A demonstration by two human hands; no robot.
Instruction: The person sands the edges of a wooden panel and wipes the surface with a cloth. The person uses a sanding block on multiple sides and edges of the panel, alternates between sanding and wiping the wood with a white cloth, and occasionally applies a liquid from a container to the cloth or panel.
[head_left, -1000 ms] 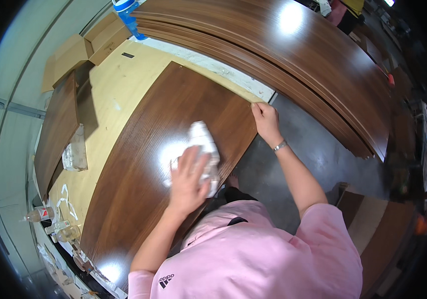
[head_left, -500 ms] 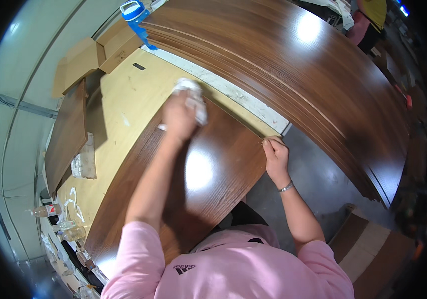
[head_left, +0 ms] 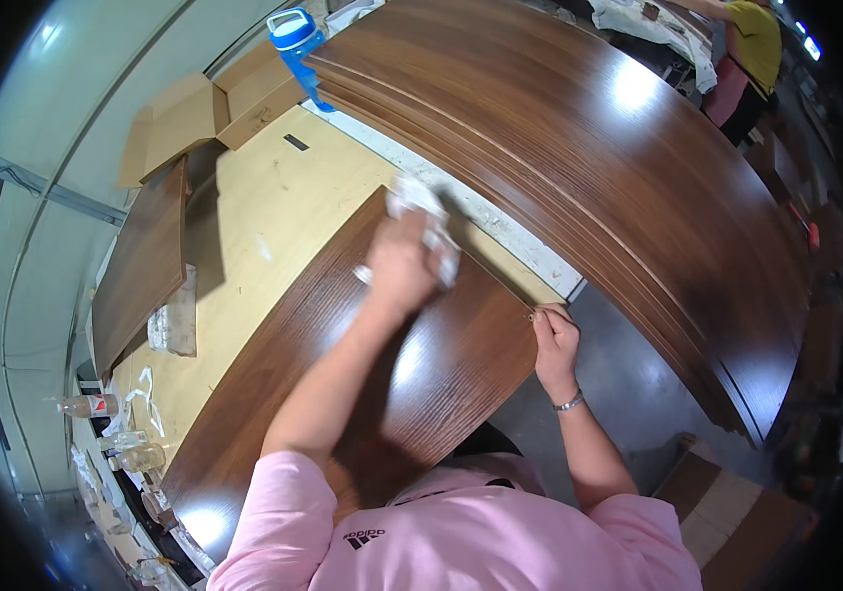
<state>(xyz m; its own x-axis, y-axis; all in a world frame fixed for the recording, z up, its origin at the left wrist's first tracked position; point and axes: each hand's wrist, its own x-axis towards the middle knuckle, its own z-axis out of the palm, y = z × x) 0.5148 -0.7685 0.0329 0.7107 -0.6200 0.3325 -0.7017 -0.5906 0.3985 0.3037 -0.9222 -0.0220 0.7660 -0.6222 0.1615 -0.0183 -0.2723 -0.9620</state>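
Note:
A dark brown wood-grain panel (head_left: 323,335) lies on the pale yellow workbench (head_left: 274,212) in front of me. My left hand (head_left: 407,264), slightly blurred, is closed on a white cloth (head_left: 420,202) and presses it onto the panel close to its far edge. At the panel's right corner my right hand (head_left: 554,340) pinches the edge between thumb and curled fingers. A metal band circles that wrist.
A tall stack of brown panels (head_left: 559,108) stands beyond the bench, with a blue bottle (head_left: 295,44) at its left end. Another panel (head_left: 141,261) leans by an open cardboard box (head_left: 175,123). Bottles (head_left: 92,405) stand at left; a co-worker (head_left: 751,59) is far right.
My left hand has moved right across the panel with the cloth. My right hand stays on the corner. The whole view has shifted slightly, and more of the co-worker shows.

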